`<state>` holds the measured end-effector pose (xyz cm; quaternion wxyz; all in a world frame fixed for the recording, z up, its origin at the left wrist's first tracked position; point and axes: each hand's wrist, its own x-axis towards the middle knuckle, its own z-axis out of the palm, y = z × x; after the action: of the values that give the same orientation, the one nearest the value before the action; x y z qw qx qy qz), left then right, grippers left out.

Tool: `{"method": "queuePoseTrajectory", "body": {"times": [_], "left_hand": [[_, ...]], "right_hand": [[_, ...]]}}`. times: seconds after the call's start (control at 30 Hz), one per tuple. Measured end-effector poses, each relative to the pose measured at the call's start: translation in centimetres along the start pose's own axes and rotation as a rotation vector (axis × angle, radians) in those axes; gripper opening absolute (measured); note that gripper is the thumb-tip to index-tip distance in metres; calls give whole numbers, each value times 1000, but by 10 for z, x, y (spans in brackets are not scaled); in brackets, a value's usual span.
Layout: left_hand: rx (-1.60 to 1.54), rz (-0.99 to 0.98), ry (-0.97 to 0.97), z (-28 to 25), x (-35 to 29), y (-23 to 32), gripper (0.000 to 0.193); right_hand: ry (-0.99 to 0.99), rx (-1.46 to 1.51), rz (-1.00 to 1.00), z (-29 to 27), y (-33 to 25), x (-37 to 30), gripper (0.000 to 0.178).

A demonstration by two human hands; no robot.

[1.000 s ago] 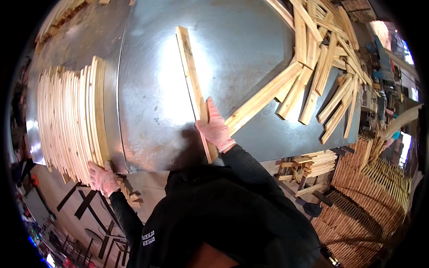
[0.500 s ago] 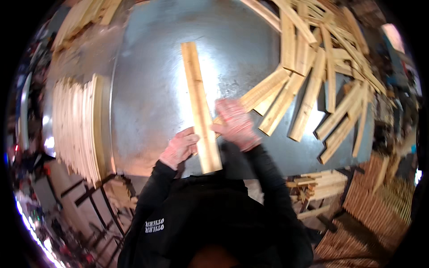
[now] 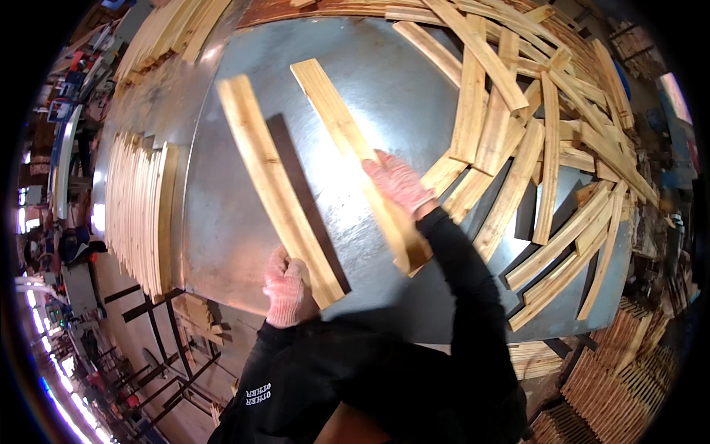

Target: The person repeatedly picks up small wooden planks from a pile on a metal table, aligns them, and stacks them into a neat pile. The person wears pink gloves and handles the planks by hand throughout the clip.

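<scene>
In the head view, the gloved left hand [image 3: 287, 288] is closed around the near end of a pale wooden slat [image 3: 274, 181] angled over the metal tabletop [image 3: 222, 222], while the gloved right hand [image 3: 399, 181] grasps a second slat [image 3: 333, 111] beyond its middle, that slat's near end blurred. A jumbled slat pile [image 3: 515, 177] crowds the right forearm; an even row of slats [image 3: 140, 214] lines the table's left side, well apart from both hands.
</scene>
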<state>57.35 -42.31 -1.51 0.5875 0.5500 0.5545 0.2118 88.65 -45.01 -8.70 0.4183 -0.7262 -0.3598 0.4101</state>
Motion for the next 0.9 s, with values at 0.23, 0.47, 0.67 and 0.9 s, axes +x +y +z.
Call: {"method": "queuePoseTrajectory", "body": {"times": [0.23, 0.47, 0.67, 0.9], "left_hand": [[-522, -438, -291, 92, 63, -57, 51], [-482, -546, -355, 109, 64, -32, 48], [-424, -568, -268, 106, 64, -45, 48], [-184, -415, -259, 103, 69, -67, 54]], "right_hand": [[96, -328, -153, 51, -18, -18, 49], [808, -1011, 249, -288, 17, 118, 106], [788, -1048, 204, -212, 26, 113, 72], [739, -665, 225, -156, 14, 64, 89]]}}
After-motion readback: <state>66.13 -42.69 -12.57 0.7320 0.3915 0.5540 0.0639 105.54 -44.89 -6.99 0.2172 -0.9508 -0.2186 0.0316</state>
